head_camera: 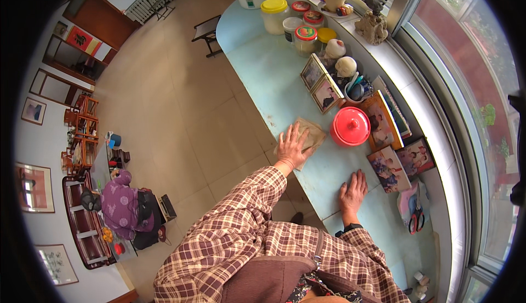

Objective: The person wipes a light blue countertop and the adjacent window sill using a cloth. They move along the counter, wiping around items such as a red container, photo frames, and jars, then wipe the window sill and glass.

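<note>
My left hand [292, 147] lies palm down with spread fingers on a folded beige cloth [314, 136], pressing it against the pale blue tabletop [273, 83] near its left edge. Just right of the cloth stands a red lidded pot [350, 126] with a round knob. My right hand [353, 190] rests flat on the same top and holds nothing; a dark band circles its wrist. Closest to its fingertips leans an unframed-looking photograph [389, 169], with a dark-framed photograph [416, 158] behind. A gold-framed photograph [380, 120] stands beside the pot.
Along the window side are a hinged double photo frame [326, 93], a pen cup [355, 91], carved heads [345, 66], lidded jars [305, 40] and scissors [416, 221]. A rock ornament [371, 28] stands on the sill. Another person [123, 208] sits at a low table, far left.
</note>
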`<state>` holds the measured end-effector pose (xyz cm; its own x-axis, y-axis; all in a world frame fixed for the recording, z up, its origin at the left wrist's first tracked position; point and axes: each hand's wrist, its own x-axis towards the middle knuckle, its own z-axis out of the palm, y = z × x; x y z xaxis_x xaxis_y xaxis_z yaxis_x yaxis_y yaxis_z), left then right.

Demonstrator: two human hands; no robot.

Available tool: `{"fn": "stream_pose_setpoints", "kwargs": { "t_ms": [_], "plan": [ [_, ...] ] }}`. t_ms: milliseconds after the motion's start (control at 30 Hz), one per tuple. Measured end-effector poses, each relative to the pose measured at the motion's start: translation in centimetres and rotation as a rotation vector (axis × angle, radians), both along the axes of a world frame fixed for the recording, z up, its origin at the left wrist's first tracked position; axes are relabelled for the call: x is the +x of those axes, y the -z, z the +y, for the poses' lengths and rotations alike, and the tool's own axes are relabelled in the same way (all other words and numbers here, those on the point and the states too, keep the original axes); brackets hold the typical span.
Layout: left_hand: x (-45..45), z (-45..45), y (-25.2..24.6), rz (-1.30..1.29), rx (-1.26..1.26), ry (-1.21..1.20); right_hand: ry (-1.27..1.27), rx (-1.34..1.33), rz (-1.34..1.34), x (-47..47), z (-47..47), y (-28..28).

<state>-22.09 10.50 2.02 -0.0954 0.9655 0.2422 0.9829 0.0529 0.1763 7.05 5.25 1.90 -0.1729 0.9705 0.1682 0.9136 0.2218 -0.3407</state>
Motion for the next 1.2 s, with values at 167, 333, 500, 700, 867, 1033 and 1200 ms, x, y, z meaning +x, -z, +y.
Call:
{"fn": "stream_pose_setpoints", "kwargs": {
  "t_ms": [167,333,500,700,867,1033,1200],
  "plan": [
    [-0.1,0.1,0.5,-0.036,-0.012,0.008,0.014,0.003,-0.027,-0.2,0.0,0.0],
    [-0.3,0.1,1.1,-0.058,-0.018,0.029,0.009,0.014,-0.044,-0.1,-0.1,0.1],
    [-0.8,0.3,1.4,-0.083,0.033,0.095,0.145,-0.099,-0.03,-1.7,-0.1,-0.3],
    [-5.0,1.3,2.0,0.006,0.161,0.28,-0.062,0.025,0.159,-11.1,0.2,-1.0],
    [-8.4,2.8,1.7,-0.032,0.149,0.286,-0.162,0.061,0.22,-18.2,4.9,-1.9],
    [-13.8,5.3,1.5,0.0,0.212,0.192,-0.244,0.033,0.098,-22.4,9.5,-1.6],
    [-21.1,8.4,1.4,0.044,0.144,0.086,-0.177,0.07,0.024,-26.2,13.7,0.2]
  ]
}}
